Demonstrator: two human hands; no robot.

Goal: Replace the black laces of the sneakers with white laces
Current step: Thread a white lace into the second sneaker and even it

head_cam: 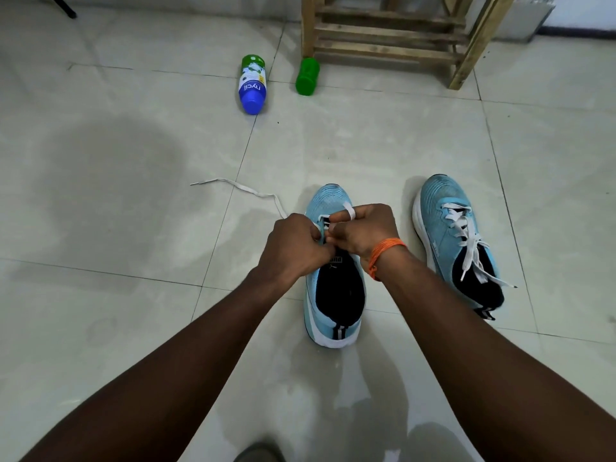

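We pinch the white lace (248,190) with our curled left hand (293,248) and right hand (361,228) over the light-blue sneaker (328,200) on the tiled floor (133,228), its loose end trailing left, the white-laced second sneaker (440,205) just beside.

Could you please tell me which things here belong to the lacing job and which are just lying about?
Job: sneaker being laced, laced sneaker, white lace, left hand, right hand.
Lying about: Nycil bottle, green container, wooden rack.
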